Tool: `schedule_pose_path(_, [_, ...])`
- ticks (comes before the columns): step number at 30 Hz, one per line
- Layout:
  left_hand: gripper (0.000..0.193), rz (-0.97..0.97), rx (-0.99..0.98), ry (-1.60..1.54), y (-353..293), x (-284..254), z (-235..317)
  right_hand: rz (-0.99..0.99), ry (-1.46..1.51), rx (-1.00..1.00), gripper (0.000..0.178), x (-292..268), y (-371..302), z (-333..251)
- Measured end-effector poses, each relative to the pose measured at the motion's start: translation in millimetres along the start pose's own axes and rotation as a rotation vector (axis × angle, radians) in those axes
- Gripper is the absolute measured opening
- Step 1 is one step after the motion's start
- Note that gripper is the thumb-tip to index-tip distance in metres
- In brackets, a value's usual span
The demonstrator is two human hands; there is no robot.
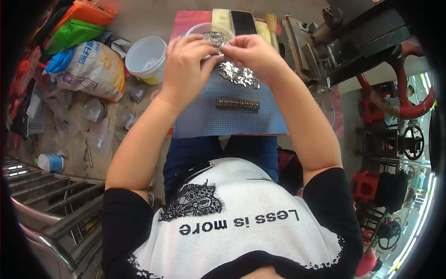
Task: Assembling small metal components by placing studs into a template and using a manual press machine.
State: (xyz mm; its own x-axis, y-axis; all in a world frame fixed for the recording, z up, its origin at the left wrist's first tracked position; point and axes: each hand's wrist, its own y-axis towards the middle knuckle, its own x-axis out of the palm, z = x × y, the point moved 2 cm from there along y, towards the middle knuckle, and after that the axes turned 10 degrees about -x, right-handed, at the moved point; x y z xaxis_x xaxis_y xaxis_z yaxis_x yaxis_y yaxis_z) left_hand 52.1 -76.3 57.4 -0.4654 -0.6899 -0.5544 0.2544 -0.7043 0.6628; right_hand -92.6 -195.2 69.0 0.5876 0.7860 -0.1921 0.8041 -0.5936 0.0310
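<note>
Over the blue mat [204,118] on the person's lap, both hands meet fingertip to fingertip. Her left hand [186,65] is curled narrow, thumb and forefinger pinched together on a small metal piece [222,56], though the piece itself is too small to make out clearly. Her right hand [253,56] is likewise closed to a pinch on the same spot, touching the left. Just beneath them lies a loose heap of shiny metal parts [239,75], and nearer her body a neat dark row of pieces [238,103]. Beyond the hands sit a clear bowl [197,29] and a phone [244,22].
</note>
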Motion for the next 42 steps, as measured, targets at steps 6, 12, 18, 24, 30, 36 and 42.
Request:
schedule_pose_path(6, [0.028, -0.364, -0.372, -0.142, -73.4, -4.5, 21.6, -0.118, -0.365, 0.158, 0.018, 25.6, -52.9, 19.8])
schedule_pose_path(12, [0.03, -0.302, -0.417, -0.015, -89.1, 6.4, 25.1, -0.098, -0.519, 0.143, 0.021, 31.0, -52.0, 23.2])
schedule_pose_path(18, [0.028, -0.293, -0.487, -0.026, -88.1, 9.6, 23.8, -0.086, -0.619, -0.012, 0.025, 34.5, -50.0, 29.0])
schedule_pose_path(24, [0.028, -0.276, -0.469, -0.023, -89.3, 10.1, 22.1, -0.119, -0.648, 0.02, 0.025, 25.4, -52.7, 28.8])
schedule_pose_path(30, [0.027, -0.292, -0.47, -0.01, -88.6, 9.6, 23.2, -0.177, -0.525, 0.075, 0.022, 15.2, -57.9, 29.3])
schedule_pose_path(36, [0.027, -0.299, -0.476, -0.013, -88.0, 9.3, 24.0, -0.158, -0.622, 0.043, 0.024, 22.7, -58.1, 25.4])
schedule_pose_path(42, [0.026, -0.299, -0.476, -0.013, -88.2, 9.9, 23.7, -0.161, -0.692, -0.007, 0.022, 8.4, -67.2, 27.0])
